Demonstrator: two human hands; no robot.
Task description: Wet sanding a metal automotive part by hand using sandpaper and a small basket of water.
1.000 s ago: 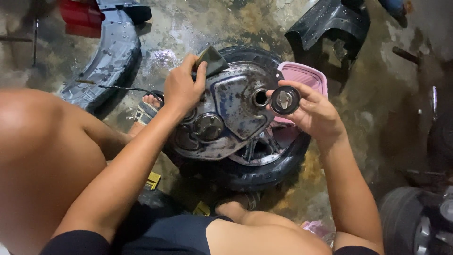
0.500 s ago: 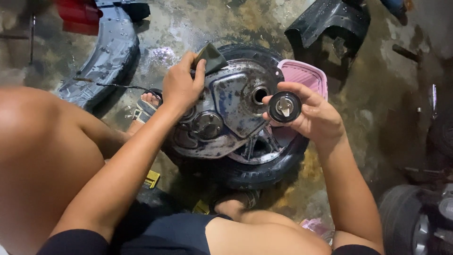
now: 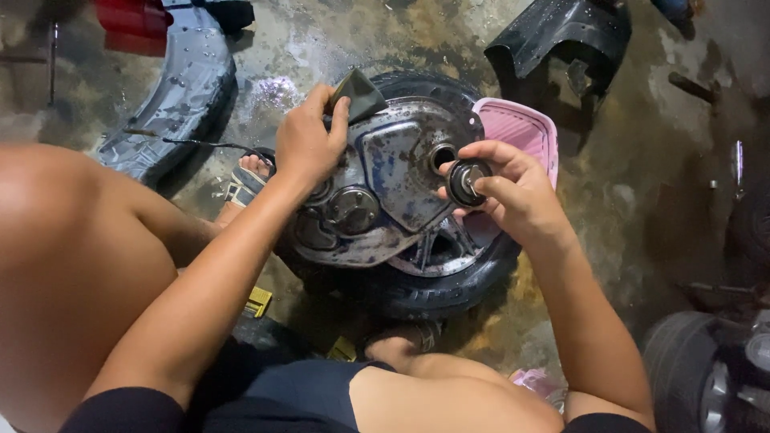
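A small wheel with a black tyre (image 3: 449, 293) lies flat on the wet floor, a worn grey metal casing (image 3: 393, 184) on top of it. My left hand (image 3: 309, 144) rests on the casing's upper left edge, its fingers closed on a dark wedge-shaped piece (image 3: 361, 92). My right hand (image 3: 513, 192) holds a round black ring-shaped part (image 3: 467, 181) by its rim, just right of the casing's round hole (image 3: 442, 155). My bare knees fill the lower left of the view.
A pink plastic tray (image 3: 525, 132) lies partly under the wheel at the right. A curved dark mudguard (image 3: 172, 96) lies at the upper left, a black body panel (image 3: 561, 36) at the top right. Another tyre (image 3: 694, 373) stands at the lower right.
My right hand has drawn the ring-shaped part leftward and nearer to the casing's hole. The left hand has stayed on the casing.
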